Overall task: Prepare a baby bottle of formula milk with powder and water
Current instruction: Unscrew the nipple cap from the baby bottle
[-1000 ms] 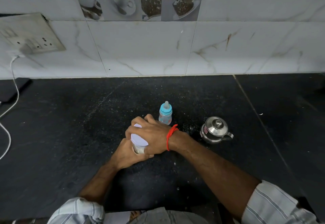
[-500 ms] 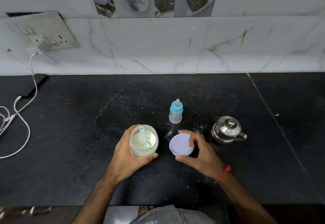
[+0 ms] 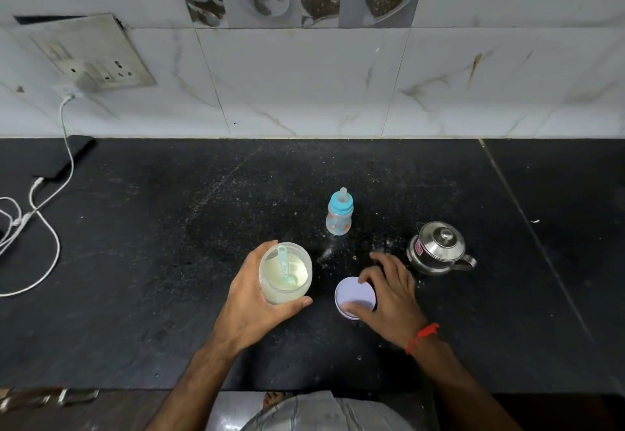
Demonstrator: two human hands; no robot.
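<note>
My left hand (image 3: 250,302) grips an open clear jar of pale formula powder (image 3: 284,278) that stands on the black counter (image 3: 135,261). A light blue scoop (image 3: 284,263) lies in the powder. The jar's white lid (image 3: 353,297) lies flat on the counter to the right, and my right hand (image 3: 389,292) rests its fingertips and thumb on the lid's edge. A small baby bottle (image 3: 339,216) with a blue collar and teat stands upright behind them. A lidded steel pot (image 3: 438,248) sits to the right.
White powder specks dot the counter around the bottle. A white charger cable (image 3: 44,227) runs from a wall socket (image 3: 98,65) to a dark phone (image 3: 64,156) at the far left. A marble tile wall backs the counter. The counter's front edge lies near my body.
My right hand lifted the lid off the jar and carried it right, then set it flat on the counter. My left hand kept hold of the jar.
</note>
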